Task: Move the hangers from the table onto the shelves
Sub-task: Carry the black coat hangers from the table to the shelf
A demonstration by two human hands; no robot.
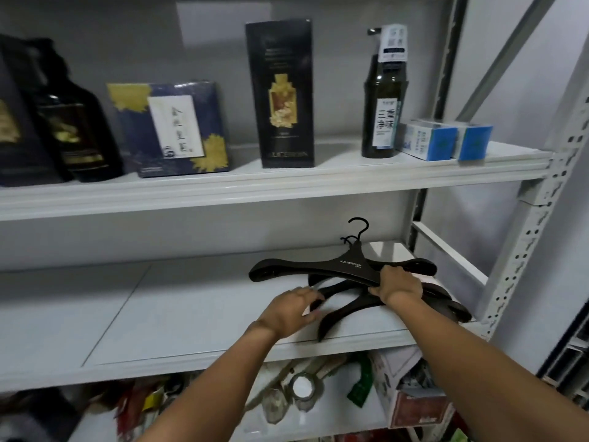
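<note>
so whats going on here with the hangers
A person is stacking black hangers at the right end of the middle shelf. Their right hand grips the top hanger by one arm, over the others, while the left hand pinches the end of a lower hanger. Boxes and bottles stand on the upper shelf.

The right grip covers a stretch of the top hanger, whose white print is too small to read. The lower hangers lie overlapped beneath it (their number cannot be told). Both forearms run off the lower edge. The dark box is cut by the left edge, and the clutter on the level below is blurred.
</note>
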